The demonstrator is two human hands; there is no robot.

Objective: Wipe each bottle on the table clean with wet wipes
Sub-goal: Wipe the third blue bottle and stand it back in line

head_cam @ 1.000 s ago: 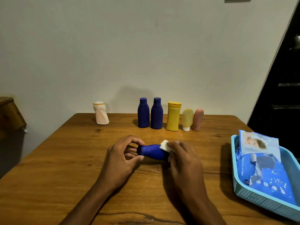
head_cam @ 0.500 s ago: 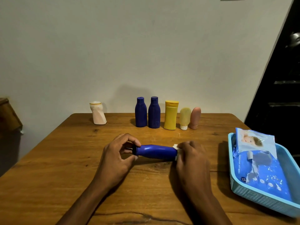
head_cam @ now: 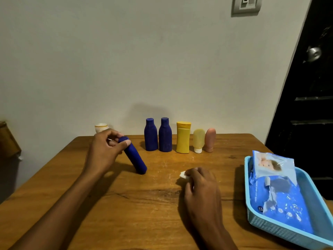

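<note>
My left hand (head_cam: 106, 150) grips the cap end of a slim blue bottle (head_cam: 135, 158), which leans steeply with its base on the table. My right hand (head_cam: 200, 184) rests on the table to the right of it and holds a crumpled white wet wipe (head_cam: 184, 175). Along the far edge stand two dark blue bottles (head_cam: 151, 135) (head_cam: 165, 135), a yellow bottle (head_cam: 183, 137), a pale yellow tube (head_cam: 198, 140) and a pink tube (head_cam: 210, 139). A white bottle (head_cam: 100, 127) is half hidden behind my left hand.
A light blue basket (head_cam: 270, 226) at the right table edge holds a blue pack of wet wipes (head_cam: 277, 192). The wooden table (head_cam: 135, 213) ends at a white wall. A dark door stands at the right, brown furniture at the far left.
My left hand has lifted the blue bottle from lying flat and carried it back and left, tilting it up. My right hand has come off the bottle with the wipe.
</note>
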